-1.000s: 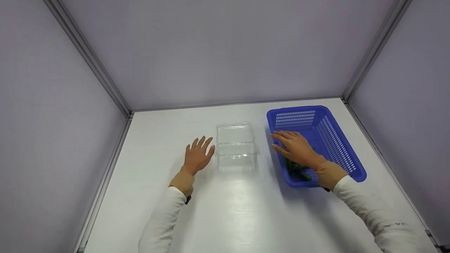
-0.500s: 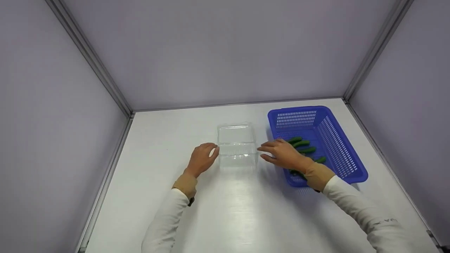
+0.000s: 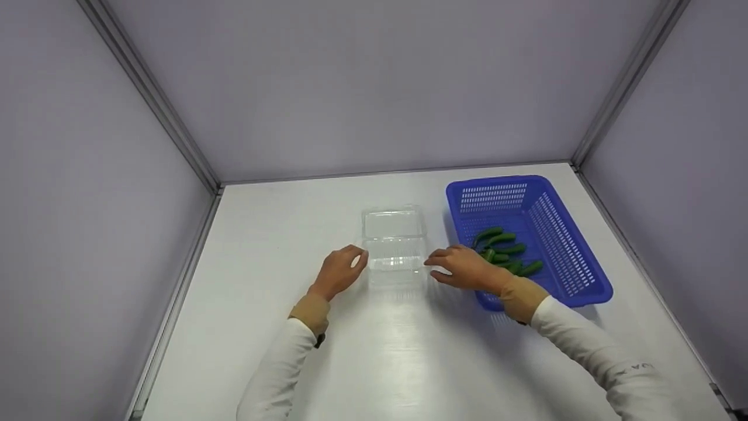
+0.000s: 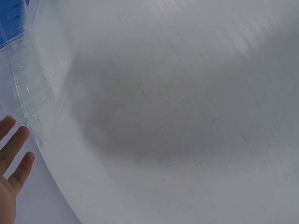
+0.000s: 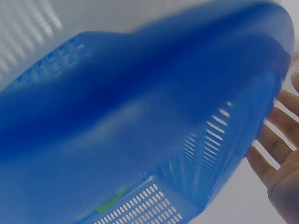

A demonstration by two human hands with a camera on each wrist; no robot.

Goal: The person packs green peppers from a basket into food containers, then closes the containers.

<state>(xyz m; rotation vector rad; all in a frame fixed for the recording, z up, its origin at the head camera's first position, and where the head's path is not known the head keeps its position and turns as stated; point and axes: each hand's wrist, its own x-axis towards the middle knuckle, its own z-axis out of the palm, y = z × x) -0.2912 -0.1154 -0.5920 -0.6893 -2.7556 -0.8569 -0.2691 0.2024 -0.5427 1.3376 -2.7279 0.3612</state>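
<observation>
Narrowly spaced, the thumb and fingers of the left hand [image 3: 339, 271] and right hand [image 3: 466, 268] are flanking one clear plastic clamshell container [image 3: 396, 262]; whether either is actually pinching it, I cannot tell. It is lying open on the white table [image 3: 266, 234], left of one blue slotted basket [image 3: 558, 245]. Judging by its thin walls, it is probably going to feel light, springy, slippery and easily dented; opposite side rims are offering the safest hold. At least seven green chillies [image 3: 511, 249] are lying in the basket, some possibly hidden.
</observation>
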